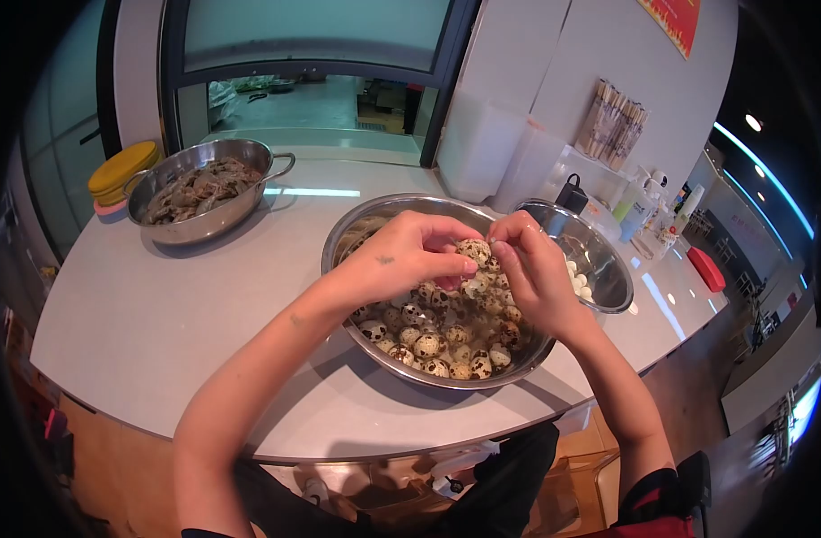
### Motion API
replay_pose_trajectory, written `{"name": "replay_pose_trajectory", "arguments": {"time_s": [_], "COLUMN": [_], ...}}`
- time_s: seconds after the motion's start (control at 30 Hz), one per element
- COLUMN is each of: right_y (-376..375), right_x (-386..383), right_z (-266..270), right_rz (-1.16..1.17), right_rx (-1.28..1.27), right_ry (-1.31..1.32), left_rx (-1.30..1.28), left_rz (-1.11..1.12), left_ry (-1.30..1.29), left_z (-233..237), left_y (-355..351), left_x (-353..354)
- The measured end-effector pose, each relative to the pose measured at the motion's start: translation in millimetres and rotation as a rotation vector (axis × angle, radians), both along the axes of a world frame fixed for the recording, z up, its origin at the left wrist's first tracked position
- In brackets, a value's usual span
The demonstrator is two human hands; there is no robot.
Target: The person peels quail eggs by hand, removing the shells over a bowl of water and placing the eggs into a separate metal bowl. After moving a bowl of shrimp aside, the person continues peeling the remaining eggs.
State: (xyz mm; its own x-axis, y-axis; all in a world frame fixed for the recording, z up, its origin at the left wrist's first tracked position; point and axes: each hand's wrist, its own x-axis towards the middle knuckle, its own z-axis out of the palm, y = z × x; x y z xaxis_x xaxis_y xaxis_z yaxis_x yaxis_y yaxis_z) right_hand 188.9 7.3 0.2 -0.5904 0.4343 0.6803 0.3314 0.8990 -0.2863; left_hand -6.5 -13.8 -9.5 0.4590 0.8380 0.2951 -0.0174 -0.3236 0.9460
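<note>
Over a large steel bowl [334, 260], my left hand [406, 255] holds a speckled quail egg [473, 253] between thumb and fingers. My right hand [538, 273] is closed in a pinch right beside that egg. Whatever its fingertips grip is too small to make out. Below both hands, many speckled quail eggs [428, 345] lie in the bowl, some in cloudy water. A smaller steel bowl [615, 278] stands to the right, partly hidden by my right hand, with several peeled white eggs [582, 285] in it.
At the left a two-handled steel pan [191, 231] holds greyish shrimp [208, 188]. A yellow round stack [123, 172] stands behind it. Along the wall are a holder of wrapped chopsticks [612, 125] and pump bottles [639, 211]. A red object [706, 269] lies near the right edge.
</note>
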Motion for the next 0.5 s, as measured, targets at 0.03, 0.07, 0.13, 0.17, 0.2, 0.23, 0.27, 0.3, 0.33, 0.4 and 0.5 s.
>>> {"name": "replay_pose_trajectory", "arguments": {"time_s": [0.03,0.07,0.13,0.17,0.2,0.23,0.27,0.3,0.33,0.4,0.5], "right_y": [-1.2,-2.5,-5.1,-7.3,-8.7,-8.8,-8.5,-8.3,-8.3,-7.7,-11.1], "right_x": [0.8,1.7,1.7,1.5,1.3,0.9,0.0,-0.5,-0.3,-0.2,-2.9], "right_z": [2.1,4.7,7.2,6.9,6.4,5.8,4.6,4.0,4.3,6.2,13.9], "right_rz": [0.000,0.040,0.081,0.073,0.065,0.063,0.064,0.065,0.065,0.034,0.045], "right_rx": [0.001,0.013,0.026,0.112,0.199,0.199,0.205,0.212,0.212,0.193,0.167], "right_ry": [0.001,0.019,0.037,0.016,-0.005,-0.005,-0.013,-0.020,-0.020,-0.051,-0.111], "left_rx": [0.008,0.009,-0.004,-0.004,0.007,0.018,0.017,0.034,0.050,0.067,0.088], "left_rz": [-0.005,-0.004,0.022,0.023,0.047,0.071,0.070,0.093,0.115,0.123,0.139], "left_ry": [-0.003,-0.002,-0.047,-0.048,-0.054,-0.061,-0.060,-0.042,-0.023,-0.025,-0.017], "left_z": [0.6,1.3,2.7,2.7,2.6,2.6,2.5,2.2,1.9,0.4,1.6], "left_y": [-0.1,-0.7,-2.7,-3.7,-4.7,-5.2,-5.2,-5.2,-5.1,-4.0,-5.2], "left_x": [-0.1,-0.1,0.4,1.1,2.0,2.9,3.1,2.8,2.5,2.3,2.3]}}
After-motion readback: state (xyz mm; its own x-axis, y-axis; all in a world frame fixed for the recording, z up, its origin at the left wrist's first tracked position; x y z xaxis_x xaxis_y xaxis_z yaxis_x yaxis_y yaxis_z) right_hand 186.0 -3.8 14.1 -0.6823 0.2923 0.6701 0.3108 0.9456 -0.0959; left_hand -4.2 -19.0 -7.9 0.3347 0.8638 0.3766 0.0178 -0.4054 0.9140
